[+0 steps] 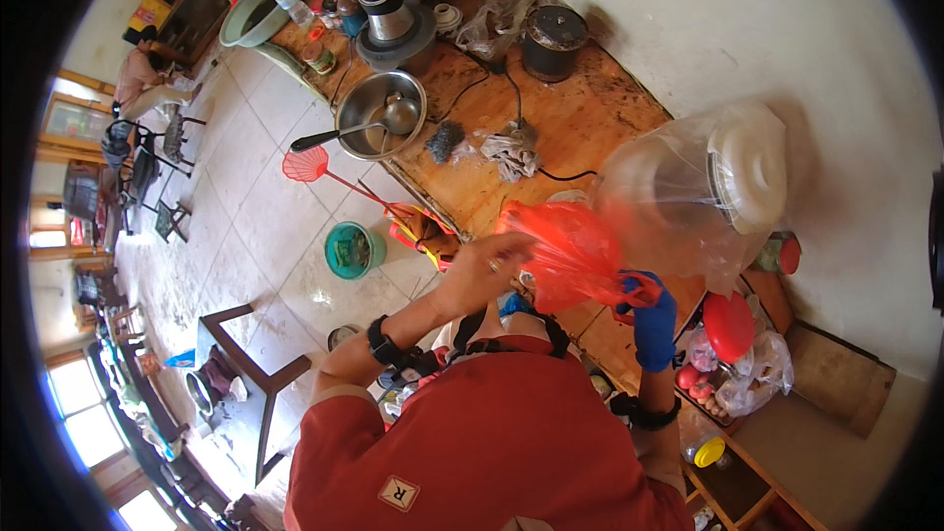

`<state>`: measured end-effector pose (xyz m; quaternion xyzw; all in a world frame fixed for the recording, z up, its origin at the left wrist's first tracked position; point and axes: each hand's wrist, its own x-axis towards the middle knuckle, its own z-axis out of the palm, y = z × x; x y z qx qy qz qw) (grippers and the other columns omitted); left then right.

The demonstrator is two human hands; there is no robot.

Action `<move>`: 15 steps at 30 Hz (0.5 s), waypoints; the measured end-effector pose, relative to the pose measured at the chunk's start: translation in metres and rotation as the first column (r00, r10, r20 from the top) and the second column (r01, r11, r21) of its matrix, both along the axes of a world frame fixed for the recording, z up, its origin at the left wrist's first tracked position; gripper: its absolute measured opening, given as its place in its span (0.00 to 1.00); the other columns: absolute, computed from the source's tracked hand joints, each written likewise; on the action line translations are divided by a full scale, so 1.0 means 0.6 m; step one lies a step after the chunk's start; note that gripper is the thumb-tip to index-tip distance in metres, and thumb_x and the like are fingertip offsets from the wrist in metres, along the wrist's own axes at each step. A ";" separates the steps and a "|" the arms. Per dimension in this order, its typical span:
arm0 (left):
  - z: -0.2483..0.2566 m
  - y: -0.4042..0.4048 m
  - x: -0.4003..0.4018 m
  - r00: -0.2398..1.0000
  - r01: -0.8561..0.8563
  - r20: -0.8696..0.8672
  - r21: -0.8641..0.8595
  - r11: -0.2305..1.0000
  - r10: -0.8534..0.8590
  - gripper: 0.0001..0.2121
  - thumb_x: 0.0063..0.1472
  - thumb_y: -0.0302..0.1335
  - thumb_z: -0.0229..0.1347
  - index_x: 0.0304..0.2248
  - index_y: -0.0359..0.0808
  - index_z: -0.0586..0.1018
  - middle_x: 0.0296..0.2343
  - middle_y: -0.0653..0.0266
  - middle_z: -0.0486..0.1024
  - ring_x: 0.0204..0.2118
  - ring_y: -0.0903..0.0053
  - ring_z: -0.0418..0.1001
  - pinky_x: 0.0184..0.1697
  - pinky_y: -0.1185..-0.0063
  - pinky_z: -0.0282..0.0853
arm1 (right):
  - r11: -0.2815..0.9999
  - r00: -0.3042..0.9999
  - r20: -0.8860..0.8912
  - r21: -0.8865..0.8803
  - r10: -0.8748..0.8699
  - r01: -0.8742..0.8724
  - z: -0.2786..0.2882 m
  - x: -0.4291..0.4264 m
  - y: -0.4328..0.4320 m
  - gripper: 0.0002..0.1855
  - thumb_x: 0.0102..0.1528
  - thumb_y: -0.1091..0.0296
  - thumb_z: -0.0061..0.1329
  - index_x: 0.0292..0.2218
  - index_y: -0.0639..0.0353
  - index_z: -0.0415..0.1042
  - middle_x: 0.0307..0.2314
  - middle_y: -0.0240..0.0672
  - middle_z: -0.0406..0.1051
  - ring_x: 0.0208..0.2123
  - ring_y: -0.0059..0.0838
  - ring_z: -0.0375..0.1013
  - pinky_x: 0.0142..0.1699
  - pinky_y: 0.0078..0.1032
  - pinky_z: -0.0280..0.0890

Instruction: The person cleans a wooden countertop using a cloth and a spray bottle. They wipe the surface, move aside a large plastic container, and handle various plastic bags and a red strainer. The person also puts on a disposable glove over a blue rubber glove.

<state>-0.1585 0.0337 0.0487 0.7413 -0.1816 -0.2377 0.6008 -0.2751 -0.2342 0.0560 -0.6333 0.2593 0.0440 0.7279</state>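
Observation:
A red plastic bag [568, 251] is spread out over the edge of the wooden counter [590, 125]. My right hand [653, 321], in a blue glove, is closed on the bag's gathered end. At the bag's other side is my bare left hand [483, 269], with a watch on the wrist. Its fingertips are blurred against the red plastic, so whether they grip it is unclear. Just beyond the bag stands a large translucent container [649, 184] with a white lid, draped in clear plastic. Whatever the bag may contain cannot be made out.
A steel bowl [350, 114] holding a ladle [402, 114], a scouring pad [445, 142] and a black lidded pot [554, 44] sit on the counter. Below are a red fly swatter [306, 164] and a green bin [350, 251]. A person [140, 81] sits far left.

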 end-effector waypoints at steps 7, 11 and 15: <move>-0.177 0.057 0.003 0.987 -0.111 0.145 0.319 0.941 0.068 0.28 0.47 0.26 0.61 0.49 0.31 0.68 0.40 0.52 0.70 0.42 0.64 0.71 0.46 0.72 0.66 | 0.985 0.988 0.062 -0.097 -0.138 0.144 -0.048 -0.016 -0.041 0.11 0.56 0.67 0.47 0.40 0.59 0.73 0.27 0.29 0.69 0.24 0.19 0.69 0.23 0.18 0.63; -0.180 -0.006 0.003 0.906 0.017 0.381 0.402 0.916 -0.183 0.46 0.39 0.29 0.66 0.58 0.38 0.55 0.55 0.50 0.56 0.57 0.54 0.54 0.58 0.63 0.54 | 0.987 0.992 -0.024 -0.110 -0.124 0.121 -0.025 -0.020 -0.033 0.12 0.56 0.65 0.47 0.41 0.58 0.73 0.29 0.29 0.69 0.25 0.18 0.69 0.23 0.15 0.64; -0.123 -0.078 0.027 0.813 0.153 0.436 0.478 0.865 -0.385 0.53 0.36 0.27 0.66 0.61 0.42 0.49 0.58 0.54 0.51 0.60 0.54 0.49 0.60 0.61 0.50 | 0.985 0.998 0.054 -0.169 -0.017 0.026 -0.006 -0.010 -0.004 0.12 0.55 0.69 0.46 0.41 0.60 0.73 0.28 0.31 0.70 0.25 0.18 0.70 0.26 0.15 0.65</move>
